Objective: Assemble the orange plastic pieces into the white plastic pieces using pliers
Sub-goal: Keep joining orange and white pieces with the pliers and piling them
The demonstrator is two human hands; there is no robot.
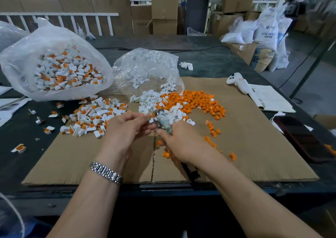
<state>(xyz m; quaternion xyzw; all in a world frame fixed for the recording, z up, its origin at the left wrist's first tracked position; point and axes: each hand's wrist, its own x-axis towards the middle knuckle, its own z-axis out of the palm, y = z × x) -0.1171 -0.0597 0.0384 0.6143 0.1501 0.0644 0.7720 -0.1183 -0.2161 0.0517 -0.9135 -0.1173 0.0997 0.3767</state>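
Over the cardboard sheet, pliers are gripped by the curled right hand; a white piece is pinched at their tip by the left hand. Beyond, white pieces and orange pieces are heaped on the sheet.

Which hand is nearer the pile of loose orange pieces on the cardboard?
Right. The right hand grips the pliers just below the loose orange pieces; the left hand sits farther left, beside the assembled pieces.
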